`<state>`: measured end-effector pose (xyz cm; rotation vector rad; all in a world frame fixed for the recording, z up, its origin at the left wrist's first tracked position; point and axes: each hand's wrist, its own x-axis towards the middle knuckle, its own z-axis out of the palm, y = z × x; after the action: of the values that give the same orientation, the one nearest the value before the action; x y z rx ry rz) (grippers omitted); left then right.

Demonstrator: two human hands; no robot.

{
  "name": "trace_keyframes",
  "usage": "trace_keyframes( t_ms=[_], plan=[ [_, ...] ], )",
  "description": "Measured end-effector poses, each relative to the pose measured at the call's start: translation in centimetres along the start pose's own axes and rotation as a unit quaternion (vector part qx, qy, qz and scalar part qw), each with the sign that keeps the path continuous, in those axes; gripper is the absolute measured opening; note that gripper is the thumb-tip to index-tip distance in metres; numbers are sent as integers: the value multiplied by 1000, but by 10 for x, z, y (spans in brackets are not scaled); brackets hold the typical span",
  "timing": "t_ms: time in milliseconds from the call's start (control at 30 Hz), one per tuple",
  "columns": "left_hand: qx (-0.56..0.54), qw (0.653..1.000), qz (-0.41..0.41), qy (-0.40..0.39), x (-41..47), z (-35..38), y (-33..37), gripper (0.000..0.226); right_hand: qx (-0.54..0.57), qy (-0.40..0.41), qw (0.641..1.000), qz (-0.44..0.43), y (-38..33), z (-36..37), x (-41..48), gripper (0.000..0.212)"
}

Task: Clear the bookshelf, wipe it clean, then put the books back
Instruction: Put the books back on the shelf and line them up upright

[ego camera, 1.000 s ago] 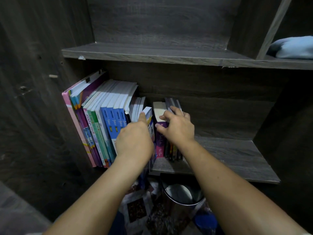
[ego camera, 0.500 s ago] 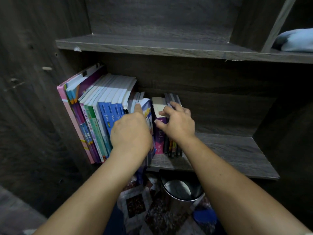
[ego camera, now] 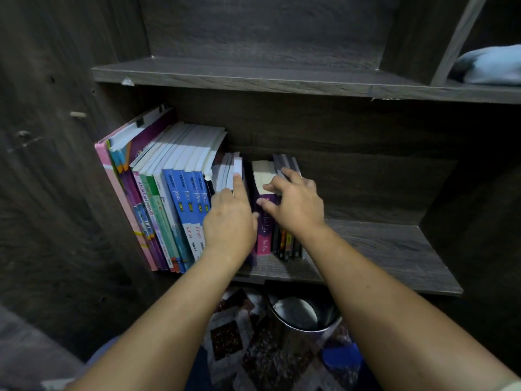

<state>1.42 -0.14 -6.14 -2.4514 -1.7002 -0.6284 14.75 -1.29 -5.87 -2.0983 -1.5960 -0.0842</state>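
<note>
On the dark wooden shelf (ego camera: 380, 249) a row of books leans against the left wall: a pink and purple one (ego camera: 112, 176), then several blue-spined books (ego camera: 183, 198). My left hand (ego camera: 229, 221) grips a thin white-edged book (ego camera: 235, 167) at the right end of that row, with the index finger stretched along its top edge. Beside it, my right hand (ego camera: 296, 204) holds a purple book (ego camera: 265, 235), thumb on its spine and fingers over the top. Those fingers also reach over several thin dark books (ego camera: 287, 244).
The right half of the shelf holds nothing. The upper shelf board (ego camera: 253, 77) runs just above the books. A light blue cloth (ego camera: 490, 66) lies in the top right compartment. Below the shelf stands a metal bin (ego camera: 304, 314) on a patterned floor.
My left hand has pushed the thin book, which stuck out, back into the row. My right hand stays on the purple book.
</note>
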Motion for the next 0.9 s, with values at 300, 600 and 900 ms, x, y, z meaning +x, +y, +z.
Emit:
trace_keyframes(
  t_ms=[300, 600, 900],
  plan=[
    [100, 987, 95, 82, 3, 0, -37, 84, 22, -66, 997, -22, 3, -9, -1, 51],
    [125, 980, -92, 127, 2, 4, -16, 50, 278, -93, 948, 124, 36, 19, -27, 107],
    [7, 993, -47, 109, -3, 6, -39, 36, 242, -169, 935, 194, 37, 54, -32, 92]
  ],
)
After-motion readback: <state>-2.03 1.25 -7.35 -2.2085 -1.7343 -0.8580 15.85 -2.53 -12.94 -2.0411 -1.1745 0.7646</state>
